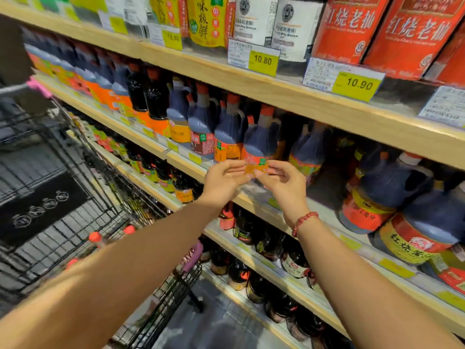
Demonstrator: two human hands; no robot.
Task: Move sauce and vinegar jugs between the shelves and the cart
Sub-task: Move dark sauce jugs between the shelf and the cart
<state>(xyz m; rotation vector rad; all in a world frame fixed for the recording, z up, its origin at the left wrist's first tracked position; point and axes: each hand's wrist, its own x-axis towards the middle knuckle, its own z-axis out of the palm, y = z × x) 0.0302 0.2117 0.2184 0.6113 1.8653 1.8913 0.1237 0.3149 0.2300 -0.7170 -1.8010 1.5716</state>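
Two bare hands reach out toward the middle shelf [191, 161] in the single head view, meeting just in front of a dark sauce jug [260, 144] with an orange cap and orange label that stands at the shelf's front edge, roughly at the centre of the picture. Left hand [222, 178] comes in from seven o'clock and right hand [281, 183], with a red bead bracelet [304, 222] at its wrist, from five o'clock. Both sets of fingers are spread and loosely curled on either side of the jug's lower label; they look close to it or just touching, but neither is closed around it, so nothing is being carried. More jugs of the same kind stand packed at nine and three o'clock of this one, and larger jugs lie tilted at four o'clock. Off at eight o'clock sits the wire cart [75, 197], where two orange caps [95, 236] poke up near the left forearm, suggesting that at least a couple of bottles are already inside. Judging by this, the task is partway through: whether this jug is about to be lifted or has just been set down cannot be told.
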